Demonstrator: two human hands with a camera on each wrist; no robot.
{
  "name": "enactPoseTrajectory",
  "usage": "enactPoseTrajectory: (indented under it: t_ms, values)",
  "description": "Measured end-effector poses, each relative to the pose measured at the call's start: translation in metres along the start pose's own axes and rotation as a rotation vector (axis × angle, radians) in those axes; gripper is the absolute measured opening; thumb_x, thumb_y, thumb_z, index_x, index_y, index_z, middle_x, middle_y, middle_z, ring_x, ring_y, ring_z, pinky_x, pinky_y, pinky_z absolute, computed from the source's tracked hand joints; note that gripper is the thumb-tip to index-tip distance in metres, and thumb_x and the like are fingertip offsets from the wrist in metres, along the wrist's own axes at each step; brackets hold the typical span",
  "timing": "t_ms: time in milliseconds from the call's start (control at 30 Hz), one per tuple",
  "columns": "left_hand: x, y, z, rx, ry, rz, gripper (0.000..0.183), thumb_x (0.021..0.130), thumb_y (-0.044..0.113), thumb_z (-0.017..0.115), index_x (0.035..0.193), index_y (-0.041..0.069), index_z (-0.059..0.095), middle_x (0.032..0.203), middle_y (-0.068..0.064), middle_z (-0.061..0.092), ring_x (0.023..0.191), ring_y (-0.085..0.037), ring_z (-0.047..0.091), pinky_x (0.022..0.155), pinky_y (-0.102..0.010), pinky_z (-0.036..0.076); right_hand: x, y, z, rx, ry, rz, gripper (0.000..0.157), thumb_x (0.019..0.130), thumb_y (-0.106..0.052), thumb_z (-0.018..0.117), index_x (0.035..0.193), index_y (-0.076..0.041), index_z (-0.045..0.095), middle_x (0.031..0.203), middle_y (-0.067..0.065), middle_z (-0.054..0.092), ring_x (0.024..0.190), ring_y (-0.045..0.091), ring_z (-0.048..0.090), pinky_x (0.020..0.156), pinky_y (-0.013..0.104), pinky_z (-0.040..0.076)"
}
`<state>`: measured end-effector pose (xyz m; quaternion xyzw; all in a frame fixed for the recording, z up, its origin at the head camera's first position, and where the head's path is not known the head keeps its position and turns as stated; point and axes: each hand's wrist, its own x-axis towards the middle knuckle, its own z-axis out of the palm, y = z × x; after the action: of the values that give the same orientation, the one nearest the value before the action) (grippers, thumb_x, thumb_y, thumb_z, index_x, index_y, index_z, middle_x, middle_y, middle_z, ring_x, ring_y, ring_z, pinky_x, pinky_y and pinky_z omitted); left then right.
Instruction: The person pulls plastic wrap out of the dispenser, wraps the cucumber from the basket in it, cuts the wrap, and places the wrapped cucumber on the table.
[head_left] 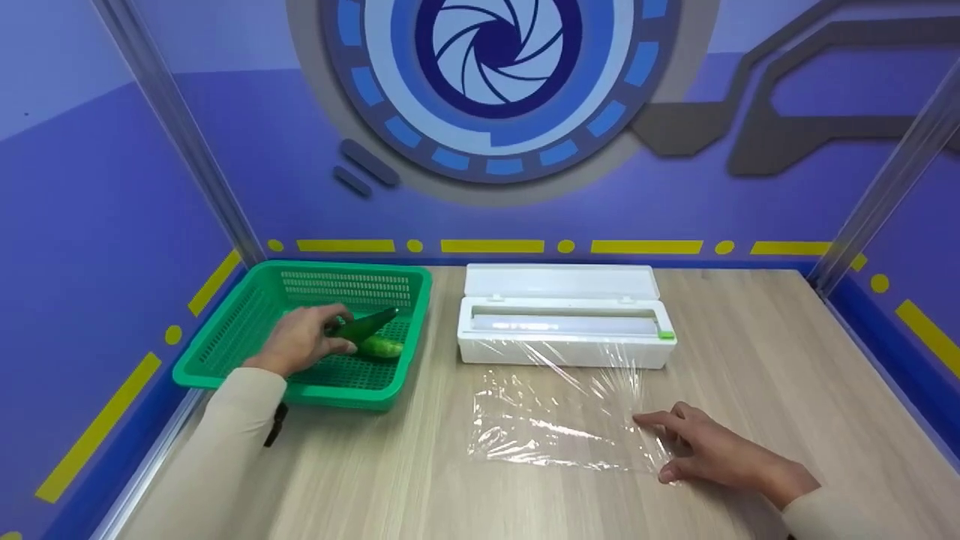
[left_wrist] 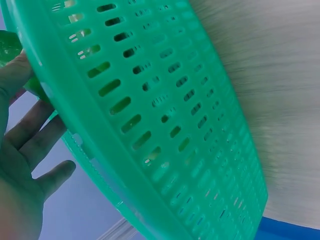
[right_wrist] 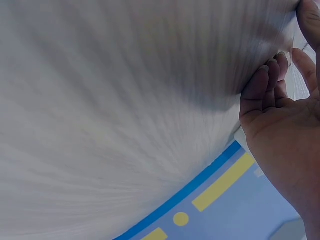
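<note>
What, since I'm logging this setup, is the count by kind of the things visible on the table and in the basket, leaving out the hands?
Green basket: 1
Green vegetables: 2
White film dispenser: 1
Clear film sheet: 1
Total: 5

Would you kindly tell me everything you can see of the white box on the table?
The white box is long, narrow and plastic-looking, standing on the wood-patterned table to the right of the green basket. Its lid is tipped open at the back, showing a pale roll inside. A small green piece sits at its front right corner. Clear film runs out over its front edge. The left hand and the right hand are both away from it.
</note>
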<state>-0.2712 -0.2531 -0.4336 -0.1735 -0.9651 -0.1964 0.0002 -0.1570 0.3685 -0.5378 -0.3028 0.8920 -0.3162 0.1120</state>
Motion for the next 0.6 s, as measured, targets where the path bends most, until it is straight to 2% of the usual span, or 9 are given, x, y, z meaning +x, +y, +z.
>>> enactPoseTrajectory:
  t_ms: [233,333,367,467,533,600]
  values:
    - [0.001,0.008,-0.001,0.006,0.022,0.018,0.045,0.096,0.028,0.082,0.135,0.009,0.070,0.114,-0.016,0.070,0.103,-0.037,0.067,0.088,-0.060,0.054,0.001,-0.001,0.000,-0.006,-0.005,0.008,0.077,0.088,-0.043,0.082,0.152,-0.010,0.054,0.100,0.000,0.042,0.092,0.011,0.040,0.073,0.027,0.035]
    - [0.001,0.011,0.000,-0.006,0.043,0.039,0.046,0.096,0.028,0.082,0.137,0.011,0.070,0.124,-0.022,0.068,0.123,-0.046,0.060,0.096,-0.066,0.050,0.000,0.000,0.000,-0.002,0.007,-0.012,0.077,0.087,-0.041,0.082,0.152,-0.009,0.055,0.099,0.000,0.042,0.091,0.011,0.040,0.073,0.026,0.035]
    - [0.002,0.013,0.000,-0.007,0.047,0.046,0.046,0.096,0.028,0.081,0.138,0.011,0.070,0.126,-0.024,0.067,0.124,-0.048,0.059,0.096,-0.067,0.050,0.000,0.000,0.000,-0.003,0.011,-0.020,0.077,0.087,-0.041,0.083,0.152,-0.009,0.055,0.099,0.000,0.042,0.090,0.011,0.039,0.073,0.026,0.035]
    - [0.004,0.018,0.001,0.008,0.055,0.057,0.048,0.096,0.027,0.082,0.140,0.013,0.070,0.143,-0.029,0.059,0.141,-0.053,0.045,0.104,-0.072,0.043,-0.001,0.002,0.000,-0.006,0.028,-0.049,0.077,0.087,-0.039,0.083,0.151,-0.008,0.055,0.097,0.000,0.042,0.089,0.010,0.039,0.072,0.026,0.034]
    - [0.005,0.023,0.001,0.023,0.066,0.068,0.049,0.095,0.027,0.083,0.140,0.014,0.071,0.146,-0.028,0.058,0.140,-0.052,0.047,0.104,-0.071,0.043,-0.001,0.003,0.001,-0.007,0.031,-0.053,0.077,0.087,-0.038,0.084,0.151,-0.008,0.055,0.097,-0.001,0.042,0.089,0.010,0.039,0.072,0.026,0.034]
    - [0.008,0.028,0.002,0.018,0.088,0.073,0.050,0.092,0.026,0.086,0.138,0.012,0.071,0.142,-0.023,0.063,0.136,-0.047,0.053,0.103,-0.067,0.047,-0.001,0.003,0.001,-0.006,0.030,-0.051,0.077,0.087,-0.039,0.084,0.151,-0.008,0.055,0.097,-0.001,0.042,0.089,0.010,0.039,0.072,0.026,0.034]
